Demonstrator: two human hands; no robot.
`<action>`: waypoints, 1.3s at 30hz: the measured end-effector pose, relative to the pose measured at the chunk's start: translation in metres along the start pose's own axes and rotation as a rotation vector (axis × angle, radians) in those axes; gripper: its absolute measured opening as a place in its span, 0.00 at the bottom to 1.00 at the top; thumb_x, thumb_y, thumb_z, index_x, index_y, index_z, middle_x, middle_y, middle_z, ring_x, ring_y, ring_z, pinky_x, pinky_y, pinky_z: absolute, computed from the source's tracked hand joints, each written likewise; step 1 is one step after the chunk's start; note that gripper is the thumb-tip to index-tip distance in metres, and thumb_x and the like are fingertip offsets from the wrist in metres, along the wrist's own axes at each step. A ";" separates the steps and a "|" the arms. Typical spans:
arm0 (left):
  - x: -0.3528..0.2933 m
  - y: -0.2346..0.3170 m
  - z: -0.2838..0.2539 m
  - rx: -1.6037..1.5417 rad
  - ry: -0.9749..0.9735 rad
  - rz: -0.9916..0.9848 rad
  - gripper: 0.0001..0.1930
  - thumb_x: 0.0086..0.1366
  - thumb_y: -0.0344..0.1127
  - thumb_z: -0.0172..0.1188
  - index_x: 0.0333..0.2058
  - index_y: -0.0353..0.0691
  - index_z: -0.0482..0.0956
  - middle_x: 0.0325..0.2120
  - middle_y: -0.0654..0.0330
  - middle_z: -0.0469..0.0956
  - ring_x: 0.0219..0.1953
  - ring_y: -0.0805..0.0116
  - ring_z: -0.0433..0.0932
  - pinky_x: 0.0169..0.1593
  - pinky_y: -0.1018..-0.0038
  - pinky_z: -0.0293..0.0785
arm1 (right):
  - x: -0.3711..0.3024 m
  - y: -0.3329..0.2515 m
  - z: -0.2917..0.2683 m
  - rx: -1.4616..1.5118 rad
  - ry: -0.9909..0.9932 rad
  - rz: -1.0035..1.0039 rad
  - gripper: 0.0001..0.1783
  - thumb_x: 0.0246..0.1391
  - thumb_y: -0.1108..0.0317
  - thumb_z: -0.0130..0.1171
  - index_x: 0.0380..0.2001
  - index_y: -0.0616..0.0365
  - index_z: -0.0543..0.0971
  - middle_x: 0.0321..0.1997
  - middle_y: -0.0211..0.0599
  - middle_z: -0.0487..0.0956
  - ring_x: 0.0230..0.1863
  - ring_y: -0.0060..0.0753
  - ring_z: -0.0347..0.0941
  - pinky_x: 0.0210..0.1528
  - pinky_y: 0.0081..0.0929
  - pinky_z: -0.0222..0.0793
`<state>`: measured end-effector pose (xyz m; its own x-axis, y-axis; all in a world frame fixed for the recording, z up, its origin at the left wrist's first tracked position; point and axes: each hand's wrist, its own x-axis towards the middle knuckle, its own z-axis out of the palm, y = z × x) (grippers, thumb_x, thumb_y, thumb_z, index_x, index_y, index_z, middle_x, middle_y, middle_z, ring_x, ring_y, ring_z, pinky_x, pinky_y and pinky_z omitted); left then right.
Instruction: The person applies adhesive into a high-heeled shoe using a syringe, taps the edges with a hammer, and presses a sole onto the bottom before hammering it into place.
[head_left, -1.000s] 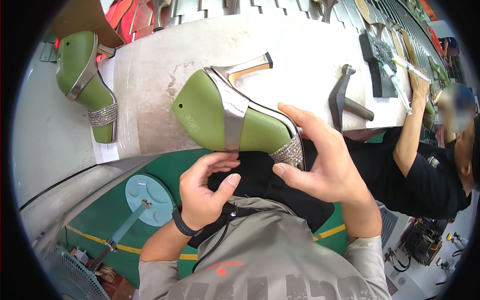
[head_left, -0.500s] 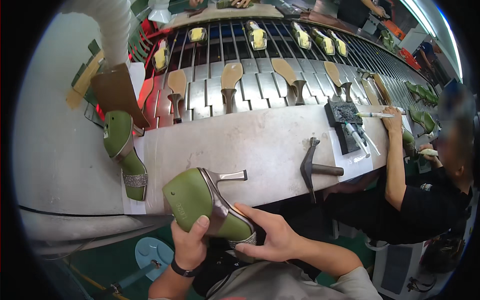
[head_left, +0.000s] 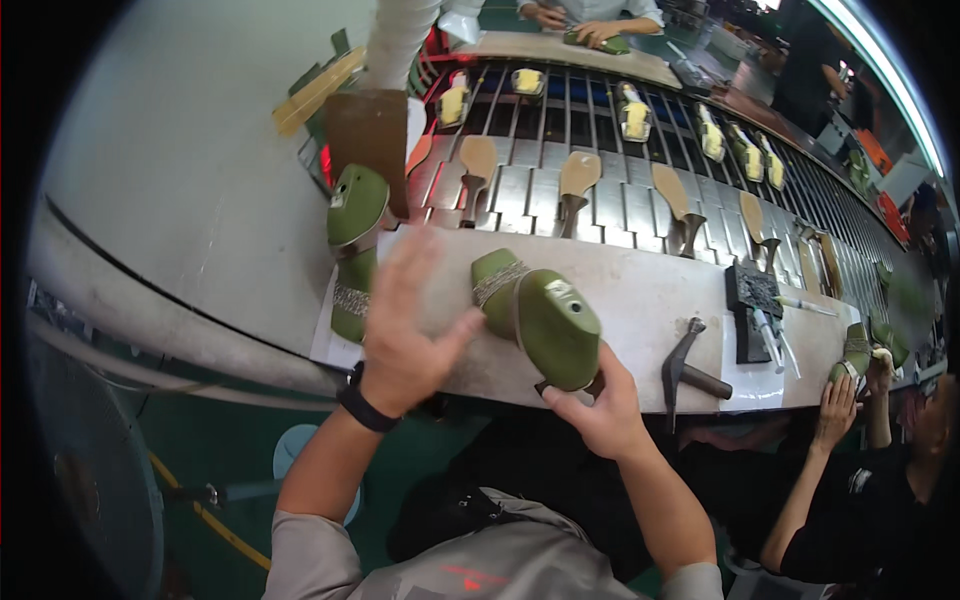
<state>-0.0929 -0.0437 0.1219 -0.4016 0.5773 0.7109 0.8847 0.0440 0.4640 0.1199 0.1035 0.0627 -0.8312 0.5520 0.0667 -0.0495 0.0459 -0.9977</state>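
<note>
Half a second earlier both hands had gripped the green shoe [head_left: 555, 325]; by this moment only the right hand [head_left: 610, 415] had it. The shoe had been turned roughly end for end, its glittery strap [head_left: 500, 283] now up and to the left, over the tabletop [head_left: 640, 285] (whether it rested there or hung just above, I couldn't tell). That brought a different side uppermost and, I judged, left the right hand to steady it alone.

The right forearm reached up from below, its fingers closed round the heel end, thumb on the near side. The left hand [head_left: 405, 345], blurred, was raised with fingers extended and thumb spread wide, holding nothing visible, partly covering the second shoe [head_left: 360, 205]; its thumb tip was close beside the strap end, contact unclear.
</note>
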 end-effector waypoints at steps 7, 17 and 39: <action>-0.013 -0.128 -0.027 0.156 0.205 -0.617 0.39 0.55 0.37 0.75 0.62 0.29 0.68 0.59 0.37 0.74 0.62 0.41 0.74 0.65 0.57 0.70 | 0.015 -0.016 0.029 -0.165 -0.089 -0.090 0.50 0.51 0.69 0.72 0.73 0.67 0.58 0.63 0.50 0.77 0.62 0.36 0.75 0.65 0.33 0.69; -0.028 -0.149 -0.035 0.139 0.210 -0.652 0.38 0.59 0.40 0.74 0.62 0.29 0.67 0.51 0.41 0.79 0.55 0.44 0.78 0.60 0.58 0.72 | 0.061 -0.008 0.117 -0.114 -0.014 -0.131 0.52 0.57 0.61 0.70 0.74 0.71 0.53 0.64 0.62 0.75 0.63 0.52 0.76 0.65 0.39 0.70; -0.019 0.035 0.105 -0.289 -0.516 -0.229 0.25 0.58 0.26 0.64 0.55 0.28 0.73 0.63 0.38 0.71 0.63 0.39 0.73 0.67 0.54 0.67 | 0.243 -0.095 -0.239 -1.534 0.173 0.047 0.21 0.55 0.51 0.64 0.44 0.54 0.88 0.50 0.46 0.86 0.55 0.50 0.82 0.55 0.44 0.79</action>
<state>-0.0291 0.0322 0.0694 -0.3435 0.9012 0.2642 0.6614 0.0324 0.7493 0.0546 0.4321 0.1763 -0.7384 0.6586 0.1449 0.6612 0.7493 -0.0368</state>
